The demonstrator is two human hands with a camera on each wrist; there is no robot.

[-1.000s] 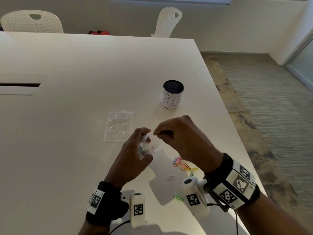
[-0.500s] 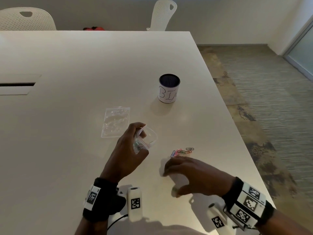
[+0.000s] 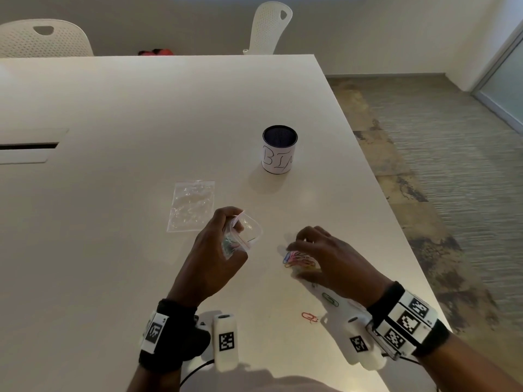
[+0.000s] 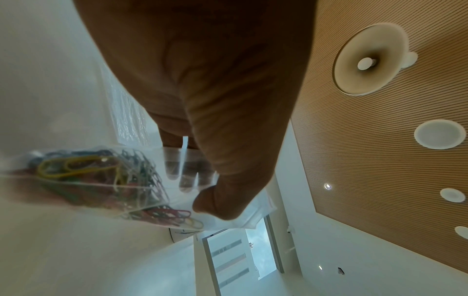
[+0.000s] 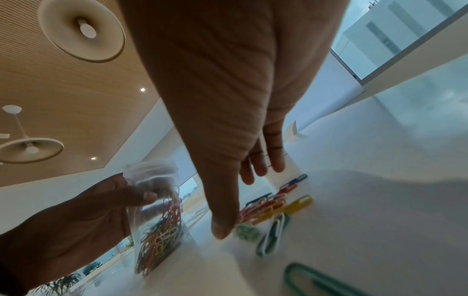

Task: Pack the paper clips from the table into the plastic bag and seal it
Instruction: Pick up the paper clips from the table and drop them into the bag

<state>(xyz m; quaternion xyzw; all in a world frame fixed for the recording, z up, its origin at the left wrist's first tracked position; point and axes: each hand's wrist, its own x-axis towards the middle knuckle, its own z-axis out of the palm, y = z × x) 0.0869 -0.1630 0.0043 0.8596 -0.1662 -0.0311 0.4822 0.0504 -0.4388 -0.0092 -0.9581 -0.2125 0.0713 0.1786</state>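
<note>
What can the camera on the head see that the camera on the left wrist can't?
Only the head view shows the right hand reaching over the loose paper clips on the table, the cup marked BIN, a spare flat bag and two chairs. Only the left wrist view shows the wooden ceiling with its round lamps, and the coloured clips inside the bag up close. Both show the left hand gripping the plastic bag of clips.
</note>
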